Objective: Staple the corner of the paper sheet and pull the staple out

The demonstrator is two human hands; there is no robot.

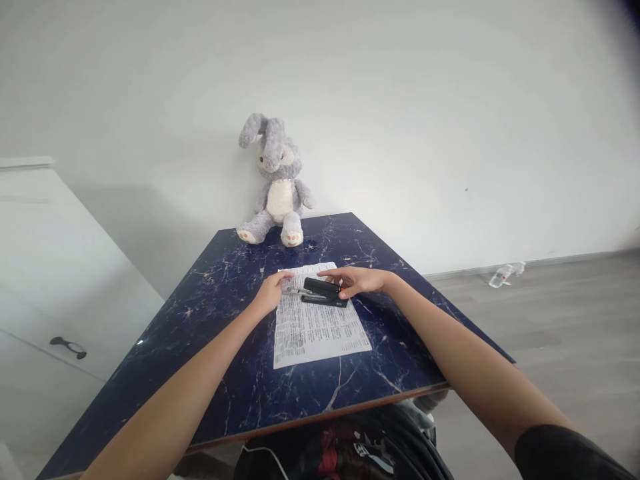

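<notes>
- Two hands meet at the far end of the printed sheet, where the black stapler lies; I judge this the positioning step.
- Left hand, loosely curled and holding nothing, pins the sheet's corner.
- Right hand pinches the stapler's rear.
- Both arms stretch forward over the table.
- Pressing calls for a firm downward push.

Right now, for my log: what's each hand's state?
Left hand: on the paper, at the stapler's front; grip cannot be told.
Right hand: fingers on the stapler's rear; grip cannot be told.
</notes>
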